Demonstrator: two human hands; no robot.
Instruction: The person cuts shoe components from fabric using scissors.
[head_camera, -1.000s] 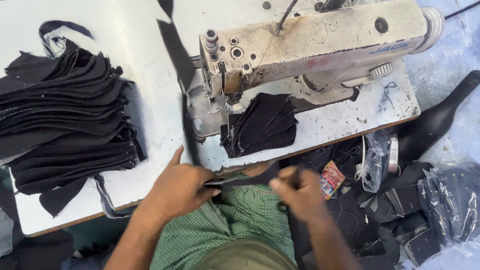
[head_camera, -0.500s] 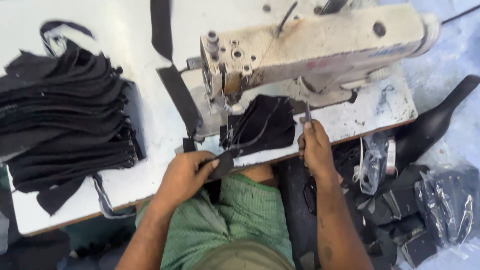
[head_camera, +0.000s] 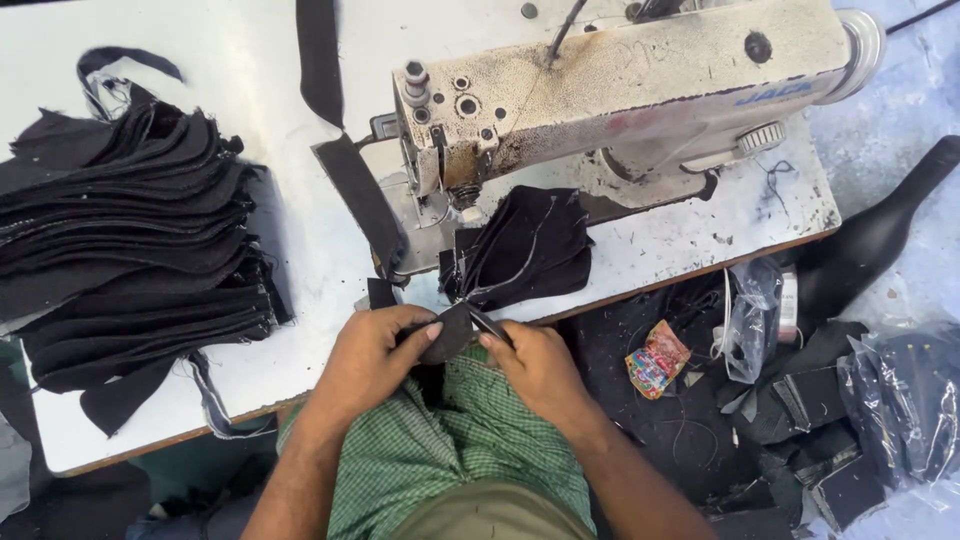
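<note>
My left hand and my right hand meet over my lap at the table's front edge. Both pinch one small dark fabric piece between the fingertips. Just beyond them a bundle of black fabric pieces lies on the bed of the worn cream sewing machine, under its needle end. A long black strap runs from the back of the table past the machine's left side toward my hands.
A tall stack of dark cut fabric fills the left of the white table. On the floor at right lie black scraps, clear plastic bags and a colourful wrapper. My green checked garment covers my lap.
My right hand has come down from the bundle on the machine bed to join my left hand. Both now hold the small dark piece over my lap.
</note>
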